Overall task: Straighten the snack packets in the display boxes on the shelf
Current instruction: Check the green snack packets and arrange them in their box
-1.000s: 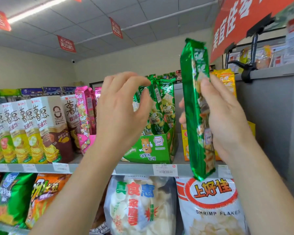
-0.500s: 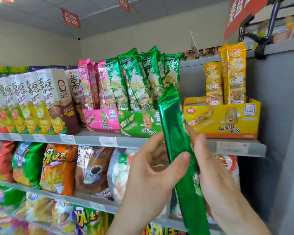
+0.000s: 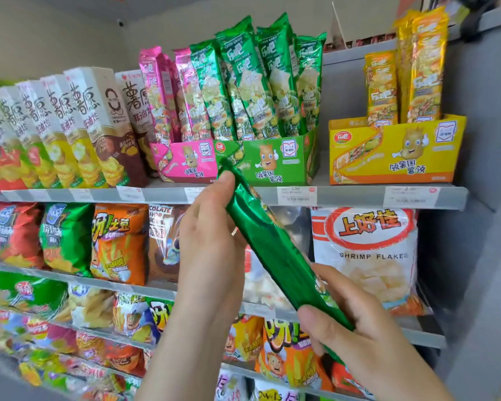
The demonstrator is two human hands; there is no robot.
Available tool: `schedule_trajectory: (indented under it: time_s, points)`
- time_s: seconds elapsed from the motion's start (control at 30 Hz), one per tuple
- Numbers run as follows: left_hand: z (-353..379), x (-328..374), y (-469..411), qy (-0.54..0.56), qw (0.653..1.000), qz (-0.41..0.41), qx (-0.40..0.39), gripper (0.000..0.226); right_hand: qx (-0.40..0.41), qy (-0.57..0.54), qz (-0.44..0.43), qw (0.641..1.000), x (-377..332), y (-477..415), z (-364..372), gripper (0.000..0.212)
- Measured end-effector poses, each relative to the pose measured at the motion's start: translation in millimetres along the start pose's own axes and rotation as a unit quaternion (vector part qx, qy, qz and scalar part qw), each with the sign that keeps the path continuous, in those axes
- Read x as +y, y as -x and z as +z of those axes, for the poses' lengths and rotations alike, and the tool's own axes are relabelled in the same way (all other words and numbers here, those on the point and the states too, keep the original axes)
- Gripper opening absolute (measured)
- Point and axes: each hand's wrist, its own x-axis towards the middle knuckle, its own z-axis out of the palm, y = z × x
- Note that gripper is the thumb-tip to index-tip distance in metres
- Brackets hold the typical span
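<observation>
A long green snack packet [image 3: 269, 247] slants in front of the shelves, its top end near the upper shelf edge. My left hand [image 3: 211, 241] grips its upper part, thumb on the top end. My right hand [image 3: 356, 337] holds its lower end between thumb and fingers. On the upper shelf stand a green display box [image 3: 272, 162] with several leaning green packets [image 3: 261, 82], a pink display box [image 3: 185, 160] with pink packets [image 3: 162, 91], and a yellow display box [image 3: 394, 151] with two yellow packets [image 3: 405, 73].
Tall crisp cartons [image 3: 70, 131] fill the upper shelf's left part. Below the shelf edge [image 3: 344, 196] hang large bags, among them a white shrimp flakes bag [image 3: 368, 256]. A grey side wall [image 3: 486, 140] closes the shelf on the right.
The view has dropped and the green packet has come down from beside the boxes to below the upper shelf. My left hand now grips its upper part and the packet has tilted.
</observation>
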Motion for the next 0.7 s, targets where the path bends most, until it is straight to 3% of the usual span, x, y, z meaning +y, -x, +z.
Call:
schedule_trajectory:
  time_s: [0.3,0.53,0.7]
  points:
    - [-44,20,8,-0.008,0.996,0.05,-0.073,0.021,0.017,-0.055,0.049,0.997,-3,6,33,0.065]
    - [-77,38,-2,0.102,0.991,0.06,-0.07,0.021,-0.044,-0.282,0.036,0.958,-2,2,56,0.056]
    - [-95,43,-6,0.119,0.989,0.049,-0.076,0.02,0.051,-0.186,0.037,0.98,2,4,73,0.06]
